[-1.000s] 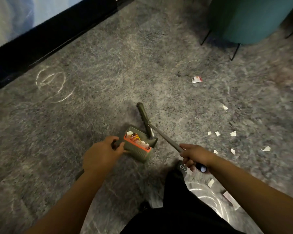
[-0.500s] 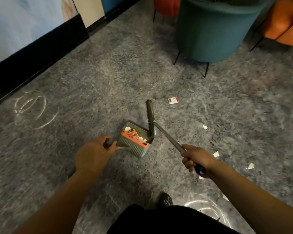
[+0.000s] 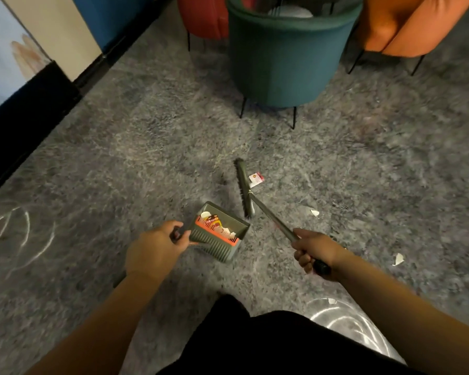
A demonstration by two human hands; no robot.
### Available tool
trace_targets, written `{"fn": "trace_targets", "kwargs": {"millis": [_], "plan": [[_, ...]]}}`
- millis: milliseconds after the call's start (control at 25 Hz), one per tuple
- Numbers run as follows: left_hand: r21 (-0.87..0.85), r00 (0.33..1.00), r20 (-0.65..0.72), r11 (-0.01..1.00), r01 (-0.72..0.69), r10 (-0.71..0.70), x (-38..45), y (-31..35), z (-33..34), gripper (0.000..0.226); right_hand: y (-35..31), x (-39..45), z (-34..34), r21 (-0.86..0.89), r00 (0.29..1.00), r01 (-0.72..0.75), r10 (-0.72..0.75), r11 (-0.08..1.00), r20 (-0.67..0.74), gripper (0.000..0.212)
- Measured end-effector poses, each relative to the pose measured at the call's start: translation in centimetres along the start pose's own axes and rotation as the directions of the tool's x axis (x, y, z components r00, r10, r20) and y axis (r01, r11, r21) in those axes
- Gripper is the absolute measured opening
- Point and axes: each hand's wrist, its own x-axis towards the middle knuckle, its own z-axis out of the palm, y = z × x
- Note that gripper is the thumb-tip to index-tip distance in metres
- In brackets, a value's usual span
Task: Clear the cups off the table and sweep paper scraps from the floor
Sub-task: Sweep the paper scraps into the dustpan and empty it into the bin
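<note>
Lying on grey mottled carpet (image 3: 146, 147), a red-and-white scrap (image 3: 256, 179) touches the broom head (image 3: 243, 188), whose long axis runs away from the person; its print is too small to read. The right hand (image 3: 313, 253) grips the broom handle. The left hand (image 3: 155, 251) curls round the dustpan (image 3: 218, 234) handle; scraps lie inside. A teal chair (image 3: 284, 55) stands beyond.

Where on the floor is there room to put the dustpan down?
Bare floor lies left of the dustpan, out to the black baseboard, and between the broom head and the teal chair. Right of the broom, paper scraps crowd the floor.
</note>
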Motion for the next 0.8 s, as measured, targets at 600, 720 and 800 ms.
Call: {"fn": "trace_targets", "kwargs": {"millis": [600, 720, 800], "plan": [[0.113, 0.983, 0.124, 0.982, -0.148, 0.134, 28.7, 4.4, 3.7, 0.035, -17.4, 15.8, -3.8, 0.059, 0.982, -0.066, 0.076, 0.996, -0.175, 0.035], [0.13, 0.972, 0.214, 0.983, -0.128, 0.098, 33.4, 6.4, 4.1, 0.039, -22.1, 18.6, -5.4, 0.04, 0.978, -0.096, 0.102, 0.995, -0.184, 0.034], [0.159, 0.969, 0.222, 0.976, -0.15, 0.112, 36.1, 7.6, 4.4, 0.038, -24.5, 20.3, -6.3, 0.025, 0.976, -0.11, 0.113, 0.994, -0.189, 0.032]]}}
